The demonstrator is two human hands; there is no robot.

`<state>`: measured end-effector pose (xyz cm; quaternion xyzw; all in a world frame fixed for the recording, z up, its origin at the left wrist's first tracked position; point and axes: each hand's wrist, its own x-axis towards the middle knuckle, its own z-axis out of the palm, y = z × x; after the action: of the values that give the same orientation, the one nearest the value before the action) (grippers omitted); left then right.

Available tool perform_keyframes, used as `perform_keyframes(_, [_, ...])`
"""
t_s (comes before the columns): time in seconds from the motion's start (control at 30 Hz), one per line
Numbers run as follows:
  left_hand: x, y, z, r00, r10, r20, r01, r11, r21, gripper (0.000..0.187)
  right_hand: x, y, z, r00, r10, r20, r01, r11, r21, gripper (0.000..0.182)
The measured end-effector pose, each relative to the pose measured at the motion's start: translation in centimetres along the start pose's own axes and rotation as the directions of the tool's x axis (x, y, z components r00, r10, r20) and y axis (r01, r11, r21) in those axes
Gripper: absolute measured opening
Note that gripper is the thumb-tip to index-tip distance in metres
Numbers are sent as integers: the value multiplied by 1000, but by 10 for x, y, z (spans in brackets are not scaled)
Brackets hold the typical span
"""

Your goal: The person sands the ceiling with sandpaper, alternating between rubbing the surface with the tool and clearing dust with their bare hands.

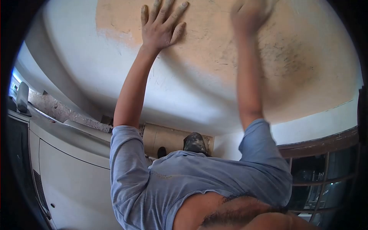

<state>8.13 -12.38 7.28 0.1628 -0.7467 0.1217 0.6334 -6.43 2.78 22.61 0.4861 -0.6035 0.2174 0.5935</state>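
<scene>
My left hand (161,28) lies against the wall with its fingers spread and the thumb pointing right. Pale dust or plaster coats its fingers, and nothing is in it. Higher on the right, my right hand (251,17) is at the wall too, smeared by motion. Its fingers look curled, with a faint pale edge beside them; what they hold cannot be made out. Behind both hands is a peach-coloured patch (207,46) on the white wall (180,86). Dark scuffs (285,57) mark the patch below and right of my right hand.
A pale cabinet (76,180) with a vent stands at lower left. A dark-framed glazed window or door (326,168) is at lower right. Below me, a dark paint-spattered object (194,142) sits by the tan floor or board (174,132). A rough ledge (65,111) runs along the left.
</scene>
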Motion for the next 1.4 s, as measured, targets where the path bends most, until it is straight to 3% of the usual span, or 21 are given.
perform_keyframes(0.07, [-1,-2,0,1000,-8,7,8,1000,-8,53,72,-14,-15,957,-133,-258,86,979,-184,38])
perform_keyframes(0.1, [-1,-4,0,1000,-12,5,12,1000,-10,53,60,-18,-12,958,-135,-252,89,978,-187,38])
perform_keyframes(0.2, [0,-4,0,1000,-8,21,9,1000,-19,52,-44,-39,-7,998,29,-54,-33,996,-80,49])
perform_keyframes(0.27, [0,-3,0,1000,-7,23,8,1000,-26,53,-165,-67,-6,992,116,51,-115,993,-25,39])
perform_keyframes(0.3, [0,-3,0,1000,-1,27,2,1000,-19,53,-220,-66,-7,990,57,131,-41,992,-117,39])
perform_keyframes(0.4, [1,-12,3,1000,1,0,-1,1000,3,54,-217,-47,-15,977,6,212,5,999,-51,40])
perform_keyframes(0.47, [-4,-5,4,1000,16,-2,-16,1000,25,54,-134,-8,-15,998,-59,12,59,997,-57,42])
perform_keyframes(0.67, [-7,-7,8,1000,5,-15,-5,1000,10,54,-23,65,-31,991,-92,-96,78,986,-145,51])
perform_keyframes(0.83, [-8,-7,1,1000,4,-17,-4,1000,3,54,-290,16,-48,983,124,136,-110,988,-107,47])
perform_keyframes(0.93, [-6,-12,5,999,9,-31,-7,999,35,54,-267,51,-62,988,-30,150,34,999,-24,41])
perform_keyframes(0.97, [-8,-5,9,1000,14,-27,-14,1000,17,54,-225,66,-65,994,-31,108,42,994,-104,42])
perform_keyframes(1.0, [-9,-5,9,999,23,-48,-23,1000,6,53,-205,138,-57,996,-88,21,90,987,-136,42])
perform_keyframes(1.03, [-9,-6,10,999,29,-45,-29,1000,-5,53,-142,161,-44,974,-94,-206,78,994,-81,44])
perform_keyframes(1.07, [-10,-7,11,998,34,-62,-34,999,1,53,-79,133,-83,982,168,-91,-183,963,-199,39])
perform_keyframes(1.13, [-7,-5,9,995,40,-87,-41,999,-1,54,-16,130,-105,914,398,-78,-396,917,39,41])
perform_keyframes(1.17, [-9,-5,10,995,45,-86,-47,999,-13,54,-29,138,-103,911,404,-79,-403,915,28,41])
perform_keyframes(1.23, [-11,-6,16,994,38,-100,-38,999,6,54,-87,158,-89,987,-21,-158,-20,966,-259,43])
perform_keyframes(1.27, [-9,-5,16,993,36,-110,-36,999,4,54,-136,141,-87,976,118,-180,-147,977,-155,47])
perform_keyframes(1.3, [-9,-3,14,993,32,-114,-32,999,2,54,-185,114,-90,982,142,-127,-169,959,-228,45])
perform_keyframes(1.37, [-8,-4,8,997,24,-70,-24,1000,2,53,-302,97,-81,974,202,-99,-208,977,-48,42])
perform_keyframes(1.4, [-6,-8,5,997,22,-79,-20,1000,20,53,-298,102,-78,975,195,-108,-199,979,-32,42])
